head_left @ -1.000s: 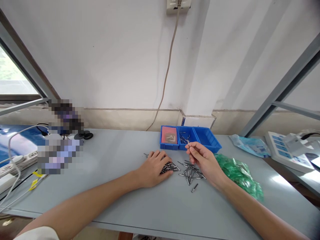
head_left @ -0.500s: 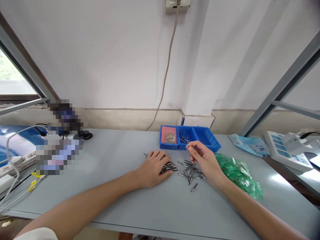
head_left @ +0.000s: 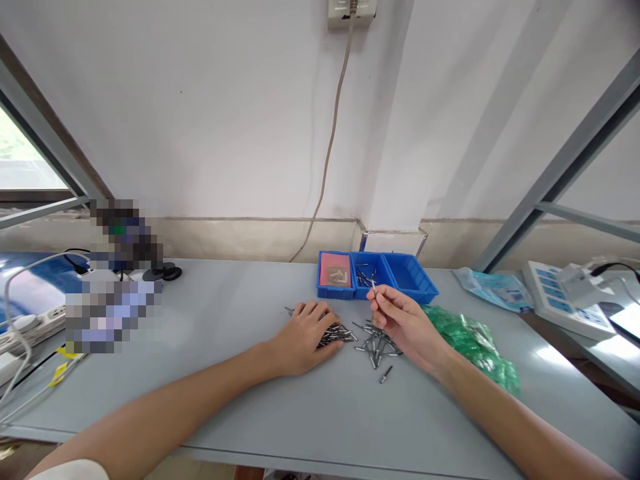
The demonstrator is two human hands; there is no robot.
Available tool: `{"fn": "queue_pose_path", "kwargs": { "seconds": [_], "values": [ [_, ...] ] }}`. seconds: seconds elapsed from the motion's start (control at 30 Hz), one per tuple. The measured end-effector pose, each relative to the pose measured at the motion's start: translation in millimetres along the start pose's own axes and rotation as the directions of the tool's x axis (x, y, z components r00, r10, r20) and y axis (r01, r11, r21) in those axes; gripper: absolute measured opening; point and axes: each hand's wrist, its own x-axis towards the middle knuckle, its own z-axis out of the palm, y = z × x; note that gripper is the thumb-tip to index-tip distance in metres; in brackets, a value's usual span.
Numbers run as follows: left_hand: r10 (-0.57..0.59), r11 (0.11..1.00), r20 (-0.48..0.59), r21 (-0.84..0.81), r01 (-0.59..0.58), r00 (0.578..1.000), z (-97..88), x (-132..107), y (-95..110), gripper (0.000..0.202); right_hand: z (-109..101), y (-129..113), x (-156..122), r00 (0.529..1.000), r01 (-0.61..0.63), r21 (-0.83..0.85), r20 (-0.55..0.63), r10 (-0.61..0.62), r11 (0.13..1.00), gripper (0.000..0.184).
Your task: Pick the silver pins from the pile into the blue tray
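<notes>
My right hand (head_left: pixel 405 325) pinches one small metal blind rivet (head_left: pixel 373 286) between thumb and fingertips, its tip pointing up. It is just in front of the middle of a blue tray (head_left: pixel 335 292). Palm down, my left hand (head_left: pixel 306 339) rests over a dense pile of rivets (head_left: pixel 339 334), fingers spread and slightly curved, partly covering them. Between the hands lies a looser heap of rivets (head_left: pixel 376 348). A single rivet (head_left: pixel 385 375) sits apart, nearer to me. More rivets (head_left: pixel 365 275) are in the tray's middle compartment.
The tray's left compartment holds a pink card (head_left: pixel 334 261) with small pieces in clear plastic. A crumpled green bag (head_left: pixel 475 350) lies beside my right forearm. Farther right are a blue-and-white packet (head_left: pixel 495 290) and a power strip (head_left: pixel 565 300). Cables and another power strip (head_left: pixel 43 323) lie left.
My right hand has shifted slightly, and the rivet in its fingertips now stands upright in clear sight. My left hand stays on its pile. The whole view has moved a little.
</notes>
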Motion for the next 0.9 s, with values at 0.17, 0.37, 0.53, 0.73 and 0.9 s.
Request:
{"fn": "queue_pose_path", "kwargs": {
  "seconds": [0.17,0.37,0.53,0.73,0.9],
  "values": [
    [0.010,1.000,-0.008,0.001,-0.010,1.000,-0.1,-0.5,-0.4,0.028,1.6,-0.6,-0.5,0.999,0.019,-0.047,-0.049,-0.022,0.999,0.029],
    [0.009,1.000,0.000,-0.003,-0.009,1.000,-0.5,-0.1,-0.3,0.027,-2.3,4.1,0.7,0.988,0.084,-0.244,-0.106,-0.112,0.966,0.035],
    [0.007,1.000,-0.001,0.003,-0.007,1.000,0.0,-0.4,-0.4,0.027,-5.4,7.9,2.9,0.924,0.221,-0.609,-0.119,-0.363,0.762,0.025],
    [0.010,1.000,-0.003,0.000,-0.010,1.000,-0.5,0.0,-0.1,0.027,-5.0,10.5,1.2,0.873,0.274,-0.748,-0.071,-0.482,0.605,0.017],
    [0.010,1.000,-0.006,0.001,-0.010,1.000,-1.0,-0.4,0.4,0.027,-5.4,8.8,1.4,0.874,0.271,-0.744,-0.076,-0.480,0.610,0.016]
  ]
}}
